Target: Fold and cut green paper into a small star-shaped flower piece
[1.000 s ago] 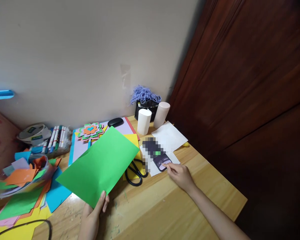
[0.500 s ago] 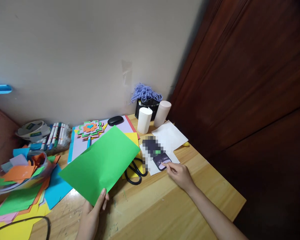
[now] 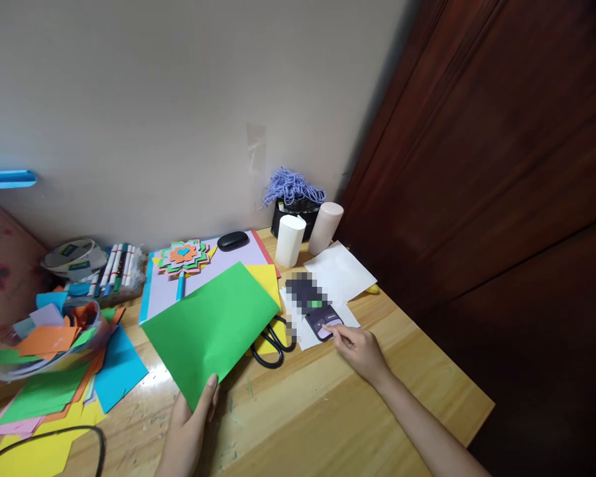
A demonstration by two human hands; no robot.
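My left hand (image 3: 194, 419) is closed on the near corner of a green sheet of paper (image 3: 213, 324), thumb on top, and holds it tilted above the table. My right hand (image 3: 362, 351) holds nothing; its index finger is stretched out onto the lower screen of a phone (image 3: 322, 324), the other fingers curled. Much of the phone is blurred out. It lies on white paper (image 3: 305, 338). Between the green sheet and the phone show the black handles of scissors (image 3: 272, 358), with the blades hidden under the sheet. Yellow paper (image 3: 265, 275) lies beneath.
A layered paper flower (image 3: 183, 255) and a black mouse (image 3: 233, 240) rest on a lilac sheet (image 3: 153, 291). Markers (image 3: 116, 268), a tub of scraps (image 3: 91, 331) and a cable (image 3: 101, 444) are left. White (image 3: 291, 242) and pinkish (image 3: 326, 228) containers stand behind, near purple cord (image 3: 292, 185).
The green sheet has tipped lower and its left corner has swung right, showing more of the paper flower. My right index finger stays on the phone. The view has shifted slightly.
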